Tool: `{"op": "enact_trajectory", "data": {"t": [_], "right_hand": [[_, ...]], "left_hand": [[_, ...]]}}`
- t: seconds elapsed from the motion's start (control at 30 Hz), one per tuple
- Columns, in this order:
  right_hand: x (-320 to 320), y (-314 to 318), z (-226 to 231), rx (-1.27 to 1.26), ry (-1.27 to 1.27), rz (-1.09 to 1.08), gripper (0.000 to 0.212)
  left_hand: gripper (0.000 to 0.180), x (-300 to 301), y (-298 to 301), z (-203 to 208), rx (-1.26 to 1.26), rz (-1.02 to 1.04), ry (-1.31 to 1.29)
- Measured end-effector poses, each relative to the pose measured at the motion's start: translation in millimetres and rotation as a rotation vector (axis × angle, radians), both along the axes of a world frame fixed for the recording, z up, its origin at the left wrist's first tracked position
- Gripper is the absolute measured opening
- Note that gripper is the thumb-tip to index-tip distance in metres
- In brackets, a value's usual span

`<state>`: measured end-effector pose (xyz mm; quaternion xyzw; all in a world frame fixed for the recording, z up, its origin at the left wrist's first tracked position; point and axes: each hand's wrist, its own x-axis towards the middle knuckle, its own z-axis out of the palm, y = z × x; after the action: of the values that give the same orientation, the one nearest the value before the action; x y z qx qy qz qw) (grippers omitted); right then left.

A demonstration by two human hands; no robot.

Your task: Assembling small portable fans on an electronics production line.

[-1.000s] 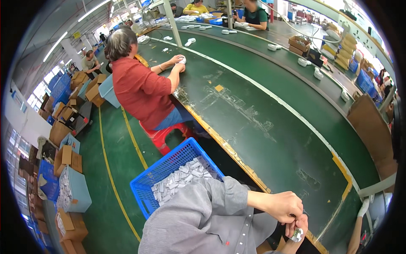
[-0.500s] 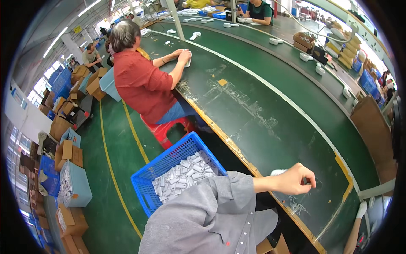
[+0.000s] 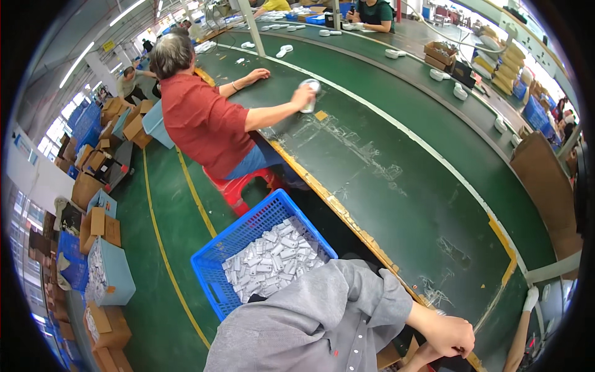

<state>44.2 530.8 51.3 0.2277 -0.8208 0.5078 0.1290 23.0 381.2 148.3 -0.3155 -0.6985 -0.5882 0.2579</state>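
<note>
My left hand [image 3: 451, 335] is closed in a fist at the near edge of the green worktable [image 3: 396, 204], with its grey sleeve coming across from the lower left. What the fingers hold, if anything, is hidden. Just under the left hand, part of my right hand [image 3: 423, 358] shows at the lower edge, its fingers out of sight behind the left. A small bit of a white thing [image 3: 439, 312] peeps out beside my left wrist; its kind cannot be made out.
A blue crate [image 3: 204, 273] of small white plastic parts [image 3: 273, 257] stands left of my arm. A co-worker in red [image 3: 201, 121] sits farther along the table, one hand on a blurred white part [image 3: 310, 93]. A white-gloved hand [image 3: 530, 299] shows at right. White devices line the conveyor [image 3: 427, 93].
My left hand has drawn back toward me from over the table, and part of my right hand has come into view beneath it. The co-worker's hands have parted, one moving right with a white part.
</note>
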Motion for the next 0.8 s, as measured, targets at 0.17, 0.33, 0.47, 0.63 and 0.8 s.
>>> {"op": "enact_trajectory", "data": {"t": [0.17, 0.33, 0.47, 0.63, 0.8], "right_hand": [[-69, 8, -48, -0.102, -0.099, 0.001, 0.039], [-137, 28, -48, 0.198, 0.029, -0.102, 0.032], [-272, 121, -116, 0.086, -0.175, -0.183, 0.038], [-334, 171, -104, 0.069, -0.231, -0.443, 0.037], [-309, 93, -90, 0.263, 0.100, -0.711, 0.055]], "left_hand": [[0.014, 3, -42, -12, 0.001, 0.078, -0.045], [0.043, -7, -89, -55, -0.258, 0.205, -0.117], [0.046, -30, -150, -74, -0.315, 0.499, -0.134], [0.037, -18, -282, -46, -0.427, 1.179, -0.253], [0.059, 54, -409, -80, -0.600, 1.863, -0.475]]}}
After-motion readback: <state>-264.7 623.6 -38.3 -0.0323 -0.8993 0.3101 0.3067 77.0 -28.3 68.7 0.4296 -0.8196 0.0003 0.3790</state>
